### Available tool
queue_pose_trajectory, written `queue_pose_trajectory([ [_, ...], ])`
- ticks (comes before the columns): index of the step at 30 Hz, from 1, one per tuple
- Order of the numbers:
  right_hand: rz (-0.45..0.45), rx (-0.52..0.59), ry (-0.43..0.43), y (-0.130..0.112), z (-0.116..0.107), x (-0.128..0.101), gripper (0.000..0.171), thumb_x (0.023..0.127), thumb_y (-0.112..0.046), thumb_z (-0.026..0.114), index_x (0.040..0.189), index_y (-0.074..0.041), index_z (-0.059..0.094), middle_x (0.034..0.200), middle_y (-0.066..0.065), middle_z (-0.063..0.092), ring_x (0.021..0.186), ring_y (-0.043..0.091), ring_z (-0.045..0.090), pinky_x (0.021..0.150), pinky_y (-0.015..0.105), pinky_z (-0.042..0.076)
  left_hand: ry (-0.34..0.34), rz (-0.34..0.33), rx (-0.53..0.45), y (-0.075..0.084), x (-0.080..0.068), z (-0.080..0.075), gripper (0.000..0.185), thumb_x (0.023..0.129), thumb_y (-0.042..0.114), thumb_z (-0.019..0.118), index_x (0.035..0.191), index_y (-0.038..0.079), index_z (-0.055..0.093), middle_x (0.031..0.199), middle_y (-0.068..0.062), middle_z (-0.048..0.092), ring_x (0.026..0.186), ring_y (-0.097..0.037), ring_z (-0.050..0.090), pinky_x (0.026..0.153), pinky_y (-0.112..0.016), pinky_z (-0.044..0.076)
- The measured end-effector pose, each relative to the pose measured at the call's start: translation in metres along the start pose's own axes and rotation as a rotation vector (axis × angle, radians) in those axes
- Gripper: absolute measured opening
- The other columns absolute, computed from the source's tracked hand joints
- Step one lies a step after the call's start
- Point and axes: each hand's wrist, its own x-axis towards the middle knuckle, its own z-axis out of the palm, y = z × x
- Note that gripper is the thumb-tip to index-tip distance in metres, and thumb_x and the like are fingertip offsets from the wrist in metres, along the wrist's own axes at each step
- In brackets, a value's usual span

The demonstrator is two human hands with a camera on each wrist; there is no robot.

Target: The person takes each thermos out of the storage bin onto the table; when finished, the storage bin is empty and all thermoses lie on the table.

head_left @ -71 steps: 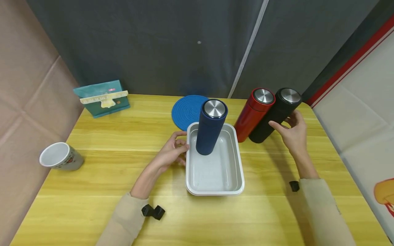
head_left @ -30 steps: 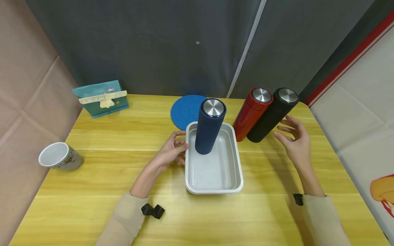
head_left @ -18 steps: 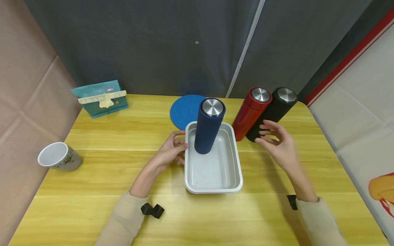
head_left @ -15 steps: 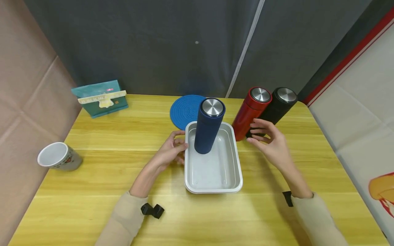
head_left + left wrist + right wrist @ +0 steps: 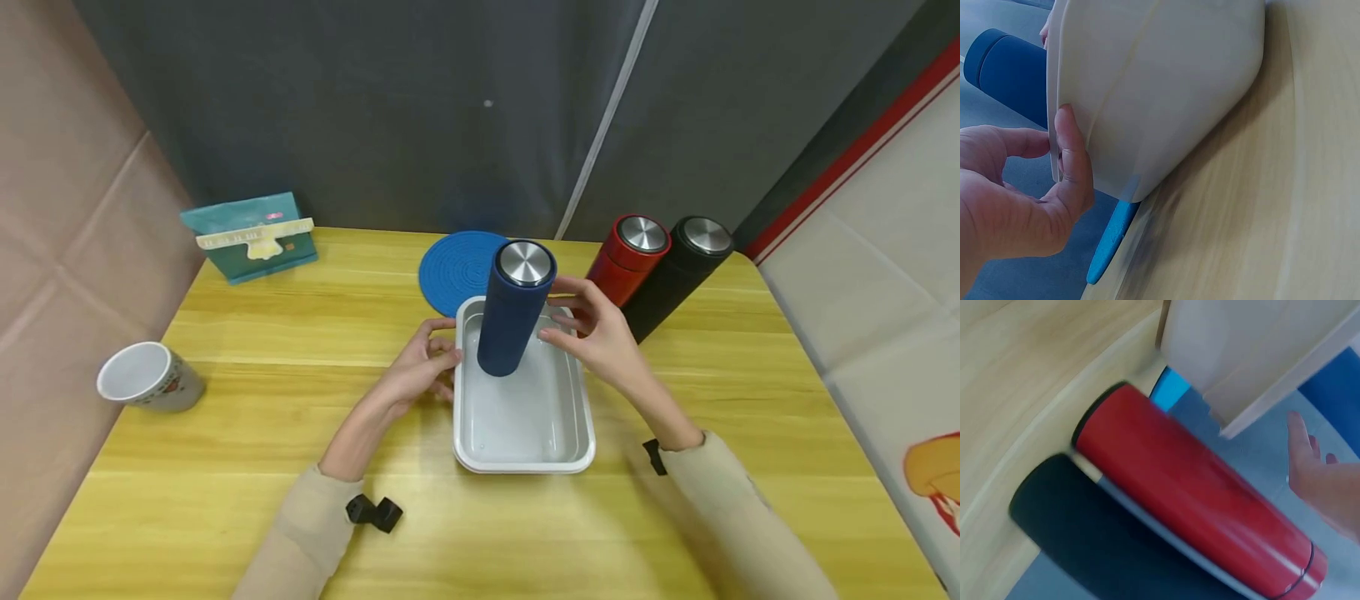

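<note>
The blue flask point(image 5: 515, 310) stood upright in the far end of the white tray point(image 5: 525, 442), its steel cap facing up. The tray sat near the middle of the wooden table point(image 5: 225, 433).

The person's left hand point(image 5: 417, 369) rested against the tray's left wall near its far corner. In the left wrist view the thumb point(image 5: 1075, 156) lay pressed flat along the tray's rim point(image 5: 1147, 94) and the other fingers were loosely curled behind it; no finger was seen wrapped around the rim, so the hand was judged to be steadying the tray rather than gripping it.

The right hand point(image 5: 600, 333) was over the tray's right far corner, just beside the blue flask. Its fingers were spread and slightly bent, the fingertips point(image 5: 558, 287) close to the flask's upper side. Whether they touched the flask could not be told from the head view. The right wrist view showed the fingers point(image 5: 1300, 440) extended and holding nothing.

The red flask point(image 5: 626, 262) and the black flask point(image 5: 678, 271) stood side by side on the table to the right of the tray, touching each other, behind the right hand and apart from it.

A round blue woven mat point(image 5: 457, 267) lay behind the tray. A white mug point(image 5: 146, 379) lay on its side near the table's left edge, and a teal box point(image 5: 251, 237) stood at the far left corner. Both sleeves were beige, and a small black device point(image 5: 373, 512) was strapped at the left wrist.
</note>
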Motion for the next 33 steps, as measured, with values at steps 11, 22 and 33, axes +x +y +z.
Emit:
queue_pose_trajectory([
  [11, 0.01, 0.067, -0.028, 0.001, 0.016, 0.015, 0.071, 0.076, 0.003, 0.079, 0.137, -0.002, 0.043, 0.131, 0.011, 0.051, 0.118, 0.025, 0.051, 0.099, 0.04, 0.048, -0.004, 0.011, -0.001, 0.0, -0.001, 0.0, 0.053, 0.096, 0.002, 0.052, 0.143, 0.009, 0.028, 0.112, -0.025, 0.052, 0.073, -0.023, 0.059, 0.05, -0.029, 0.056],
  [22, 0.047, -0.051, -0.057, -0.005, 0.024, 0.016, 0.08, 0.076, -0.008, 0.083, 0.142, -0.007, 0.039, 0.131, 0.014, 0.054, 0.117, 0.027, 0.053, 0.097, 0.044, 0.049, 0.015, -0.002, 0.011, 0.0, 0.0, 0.002, 0.053, 0.095, 0.002, 0.054, 0.142, 0.01, 0.03, 0.107, -0.021, 0.054, 0.068, -0.022, 0.058, 0.049, -0.029, 0.055],
  [33, 0.051, -0.068, -0.028, -0.006, 0.024, 0.017, 0.075, 0.075, -0.007, 0.083, 0.139, -0.005, 0.043, 0.129, 0.014, 0.056, 0.116, 0.027, 0.055, 0.095, 0.042, 0.051, 0.015, 0.003, 0.018, -0.001, 0.001, 0.001, 0.053, 0.095, 0.002, 0.053, 0.142, 0.01, 0.029, 0.111, -0.024, 0.053, 0.067, -0.022, 0.058, 0.05, -0.03, 0.056],
])
